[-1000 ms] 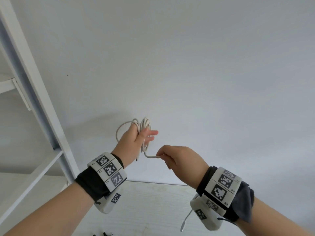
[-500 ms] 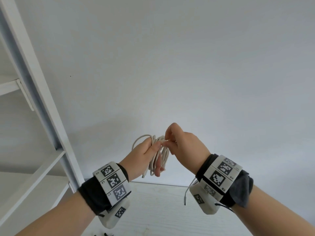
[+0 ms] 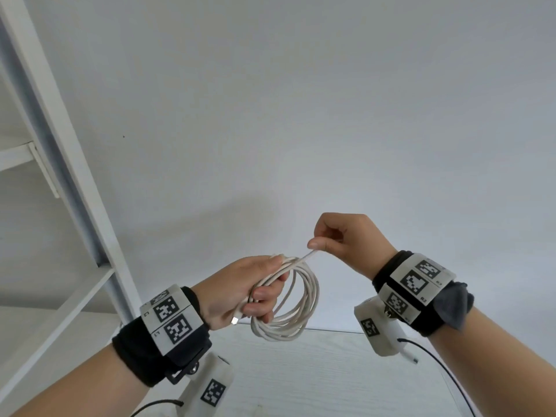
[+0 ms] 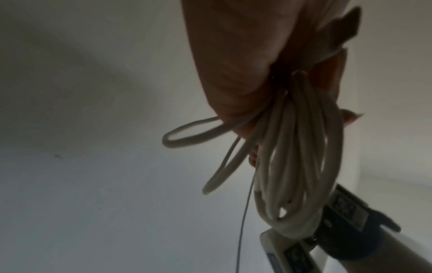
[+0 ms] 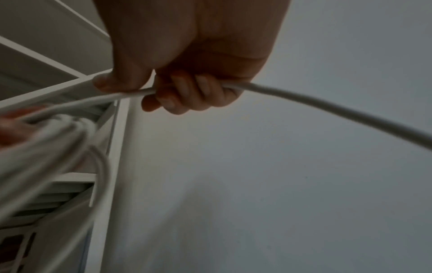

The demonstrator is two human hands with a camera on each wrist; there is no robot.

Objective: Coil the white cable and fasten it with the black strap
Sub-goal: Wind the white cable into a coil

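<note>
The white cable [image 3: 304,305] hangs in several round loops from my left hand [image 3: 255,291], whose fingers curl round the bunched top of the coil; a plug end [image 3: 235,319] sticks out below the palm. My right hand [image 3: 337,240] is up and to the right, gripping the cable's free tail [image 5: 327,103] between thumb and curled fingers, the strand taut back to the coil. The left wrist view shows the loops [image 4: 299,166] dangling under the hand. No black strap is visible in any view.
A white shelf frame [image 3: 69,188] slants up the left side. A pale table top [image 3: 331,374] lies below both hands, against a plain white wall. Thin black wires run from the wrist cameras [image 3: 445,365].
Both hands have moved down and apart. The right hand has drawn away up and right, pulling the tail taut. The coil now hangs open as round loops from the left hand.
</note>
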